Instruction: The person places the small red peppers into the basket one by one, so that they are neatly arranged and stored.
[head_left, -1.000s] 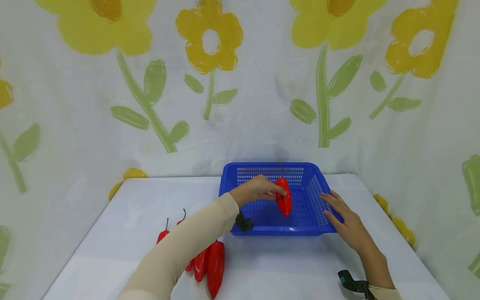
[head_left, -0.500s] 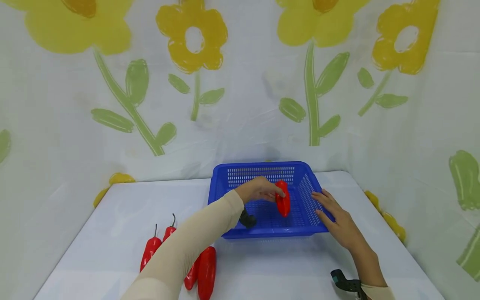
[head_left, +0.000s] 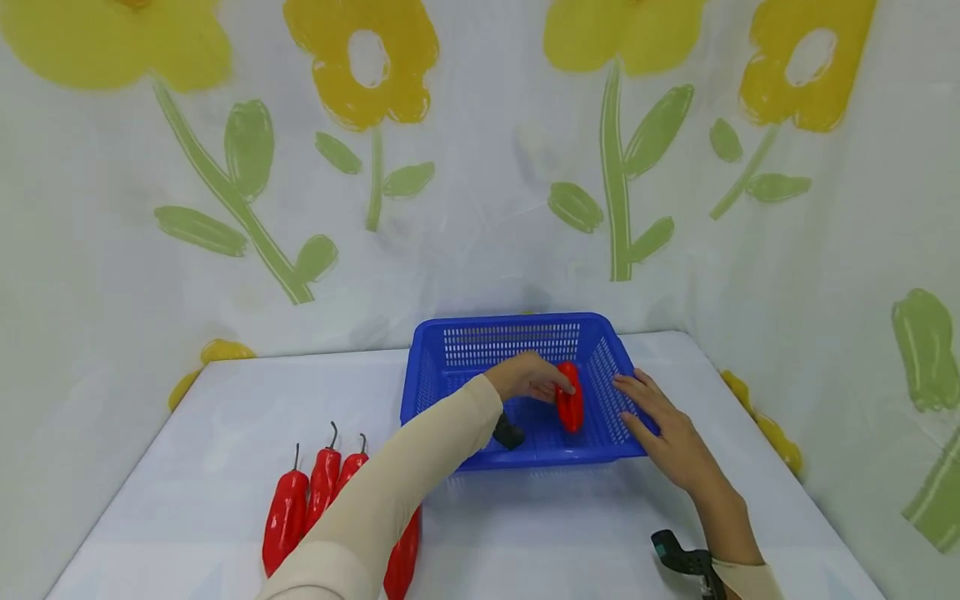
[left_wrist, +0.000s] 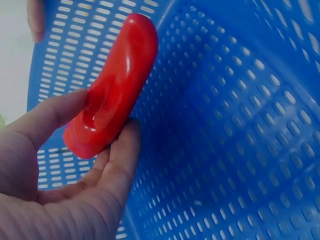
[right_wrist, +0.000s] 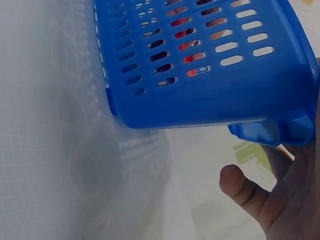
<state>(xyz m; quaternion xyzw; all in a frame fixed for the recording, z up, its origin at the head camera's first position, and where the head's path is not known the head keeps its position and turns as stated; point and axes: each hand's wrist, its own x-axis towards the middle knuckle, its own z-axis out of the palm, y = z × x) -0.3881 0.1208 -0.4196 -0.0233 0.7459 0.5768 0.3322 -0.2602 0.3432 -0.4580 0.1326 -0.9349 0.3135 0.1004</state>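
A glossy red chili pepper (head_left: 570, 410) stands nearly upright inside the outline of the blue basket (head_left: 525, 459). My left hand (head_left: 527, 377) pinches it from the side. In the left wrist view, the thumb (left_wrist: 65, 107) presses one face of the pepper (left_wrist: 117, 85) and the fingers lie behind it. At the basket's right rim is my right hand (head_left: 672, 440), its fingers spread along the edge. In the right wrist view, the right hand's thumb (right_wrist: 237, 185) stands away from the basket (right_wrist: 200, 102), below its rim.
Several more red chili peppers (head_left: 285, 521) lie on the white table (head_left: 187, 433) at the left front, partly hidden by my left sleeve (head_left: 405, 475). Behind the basket hangs a white cloth (head_left: 480, 233) with painted yellow flowers.
The head view has shifted, bringing more of the loose peppers out from behind the sleeve. My left hand, still pinching its pepper, has edged right within the basket. The right hand stays at the rim.
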